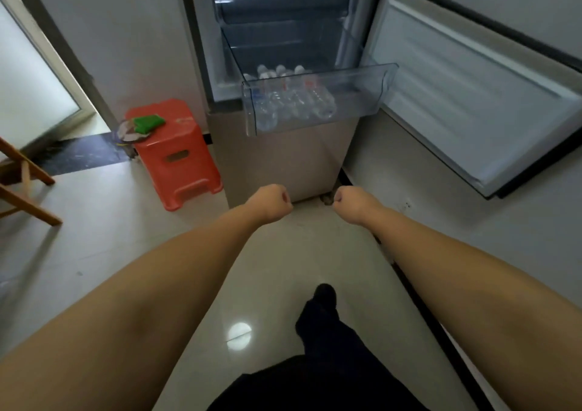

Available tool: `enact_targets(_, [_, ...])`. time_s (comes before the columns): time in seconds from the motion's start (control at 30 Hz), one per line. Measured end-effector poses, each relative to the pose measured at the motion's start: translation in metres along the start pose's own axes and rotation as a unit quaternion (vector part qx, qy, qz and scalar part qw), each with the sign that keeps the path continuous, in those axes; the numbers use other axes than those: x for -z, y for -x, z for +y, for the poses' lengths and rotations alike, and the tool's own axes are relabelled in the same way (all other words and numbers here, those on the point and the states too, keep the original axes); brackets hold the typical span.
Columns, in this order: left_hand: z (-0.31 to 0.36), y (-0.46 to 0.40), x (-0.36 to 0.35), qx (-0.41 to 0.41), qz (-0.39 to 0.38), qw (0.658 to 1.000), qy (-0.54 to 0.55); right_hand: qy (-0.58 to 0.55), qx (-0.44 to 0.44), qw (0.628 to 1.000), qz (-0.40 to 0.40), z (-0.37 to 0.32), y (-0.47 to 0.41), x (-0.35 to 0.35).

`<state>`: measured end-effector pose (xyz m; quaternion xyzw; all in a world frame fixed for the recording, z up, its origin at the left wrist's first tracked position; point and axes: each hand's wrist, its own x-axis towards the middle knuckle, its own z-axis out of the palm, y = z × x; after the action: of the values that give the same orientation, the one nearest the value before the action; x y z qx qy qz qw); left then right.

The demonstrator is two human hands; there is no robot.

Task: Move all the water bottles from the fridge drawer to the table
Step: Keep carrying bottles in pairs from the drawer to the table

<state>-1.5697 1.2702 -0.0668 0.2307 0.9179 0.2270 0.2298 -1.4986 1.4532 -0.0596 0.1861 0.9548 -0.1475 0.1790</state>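
Observation:
The fridge [283,164] stands ahead with its door [466,95] swung open to the right. A clear plastic drawer [352,95] is pulled out of it. Several clear water bottles [293,98] lie side by side in the drawer's left part. Both my arms reach forward, below the drawer and well short of it. My left hand [271,202] is curled into a fist and holds nothing. My right hand [352,202] is also a fist with nothing in it. No table top is in view.
A red plastic stool [179,161] stands left of the fridge with a green thing [148,123] on it. Wooden legs of some furniture [22,187] show at the left edge. A doorway opens at far left. My dark-trousered leg [321,332] steps over glossy floor tiles.

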Motion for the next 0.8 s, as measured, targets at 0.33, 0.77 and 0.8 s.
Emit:
enact_targets(0.33, [0.066,-0.162,0.090,-0.057,0.076,0.995,0.017,-0.038,0.065,0.990,0.123,-0.014,-0.171,0.107])
enact_targets(0.77, [0.087,-0.337,0.169,0.070,0.124,0.980,0.141,-0.076,0.071,0.986,0.128,-0.019,-0.349,0.217])
enact_targets(0.8, [0.083,-0.346,0.168,0.106,0.110,0.976,0.155,-0.065,0.066,0.992,0.089,-0.019,-0.359,0.215])
